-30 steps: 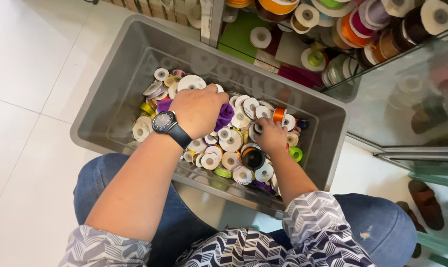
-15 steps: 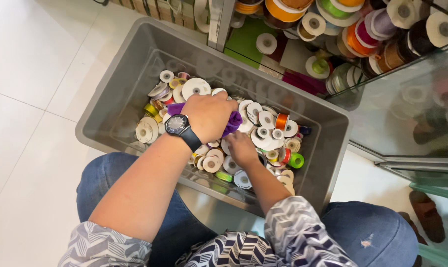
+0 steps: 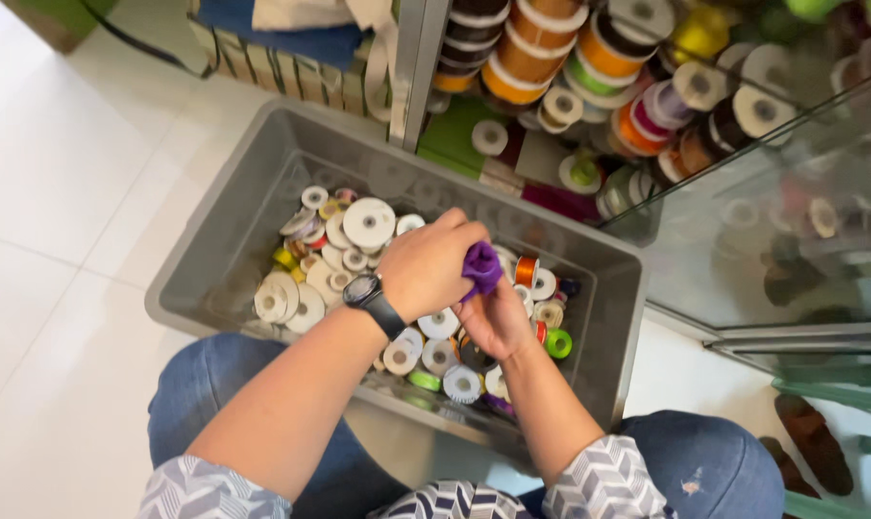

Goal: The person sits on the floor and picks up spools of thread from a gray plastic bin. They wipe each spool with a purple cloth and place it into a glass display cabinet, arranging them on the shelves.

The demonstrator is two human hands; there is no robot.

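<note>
Showing a grey plastic bin [image 3: 262, 207] filled with ribbon spools [image 3: 369, 222]; above it, the left hand [image 3: 426, 269] and right hand [image 3: 498, 317] each close their grip on a purple ribbon [image 3: 481, 267] held between them.

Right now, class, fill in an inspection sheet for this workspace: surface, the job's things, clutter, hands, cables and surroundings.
Surface: white tiled floor; grey plastic bin set on it by the knees.
Job's things: purple ribbon roll, lifted above the bin.
Clutter: many loose ribbon spools in the bin, mostly white, some orange and green.
Hands: left hand grips the purple roll; right hand touches it from below.
Cables: dark cord on the floor, top left.
Surroundings: glass cabinet with stacked ribbon rolls.
</note>
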